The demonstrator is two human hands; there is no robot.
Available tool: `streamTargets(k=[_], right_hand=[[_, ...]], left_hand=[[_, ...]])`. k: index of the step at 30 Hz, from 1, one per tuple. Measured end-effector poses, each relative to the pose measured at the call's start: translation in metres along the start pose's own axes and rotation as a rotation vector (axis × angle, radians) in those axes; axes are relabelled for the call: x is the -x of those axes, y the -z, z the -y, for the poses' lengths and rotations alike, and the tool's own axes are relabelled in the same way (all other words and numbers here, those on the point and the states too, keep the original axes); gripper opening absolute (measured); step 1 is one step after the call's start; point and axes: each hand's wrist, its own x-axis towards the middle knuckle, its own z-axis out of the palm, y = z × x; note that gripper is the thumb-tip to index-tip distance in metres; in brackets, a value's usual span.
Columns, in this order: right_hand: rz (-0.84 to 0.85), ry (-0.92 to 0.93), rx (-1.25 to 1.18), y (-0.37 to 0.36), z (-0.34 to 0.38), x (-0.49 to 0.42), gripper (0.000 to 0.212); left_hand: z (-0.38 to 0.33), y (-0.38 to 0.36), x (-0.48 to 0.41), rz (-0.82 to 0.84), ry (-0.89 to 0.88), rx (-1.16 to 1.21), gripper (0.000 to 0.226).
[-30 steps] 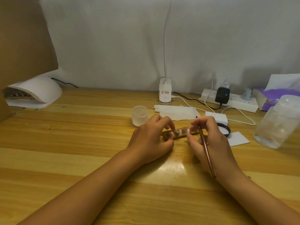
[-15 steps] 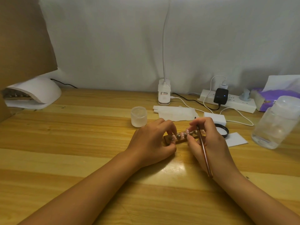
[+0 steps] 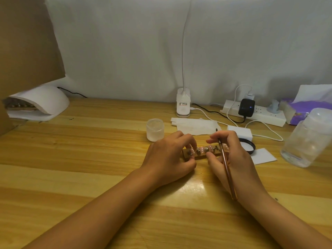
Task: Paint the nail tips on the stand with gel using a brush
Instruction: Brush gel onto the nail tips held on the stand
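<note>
**Both hands on the nail-tip stand**

My left hand [image 3: 168, 159] pinches the left end of the wooden stand [image 3: 201, 153], fingers curled over its far edge and thumb against its near edge. The stand lies lengthwise, left to right, on the wooden table [image 3: 71, 177], in the middle of the scene between my two hands. A row of pinkish nail tips [image 3: 203, 150] sits along its top; how much gel they carry I cannot tell.

My right hand [image 3: 231, 159] closes around the right end of the stand, index finger arched over the top and thumb touching its near edge. The same hand holds the brush [image 3: 226, 168]: its copper-coloured handle lies across my palm side, running from the near right up towards the far left, with the dark tip poking out beyond my fingers on the far side.

Just beyond my left hand stands a small frosted jar [image 3: 155, 129]. Beyond my right hand lie a folded wipe [image 3: 195, 125], a black lid [image 3: 248, 146] and a small white paper square [image 3: 264, 156]. At the far edge are the clip lamp [image 3: 183, 105] and the power strip [image 3: 260, 115] with a black adapter plugged in. A white nail lamp [image 3: 41, 103] sits at far left, and a clear plastic bottle [image 3: 309, 139] and a purple tissue pack [image 3: 303, 112] at right.
</note>
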Motion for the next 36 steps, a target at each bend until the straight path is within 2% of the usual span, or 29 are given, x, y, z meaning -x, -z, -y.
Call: streamTargets(k=[11,26,29,36], right_hand=[[0.030,0.096,0.089,-0.001,0.006,0.003,0.038],[0.038,0.088,0.123,-0.002,0.005,0.004,0.038],[0.038,0.084,0.118,-0.002,0.004,0.004,0.035],[0.034,0.052,0.088,-0.003,0.006,0.002,0.034]], left_hand=[[-0.002,-0.002,0.002,-0.043,-0.050,-0.073,0.023],[0.002,-0.006,-0.001,-0.066,-0.053,-0.013,0.023],[0.003,-0.006,-0.002,-0.073,-0.012,0.012,0.027],[0.013,-0.007,-0.008,-0.063,0.232,0.122,0.029]])
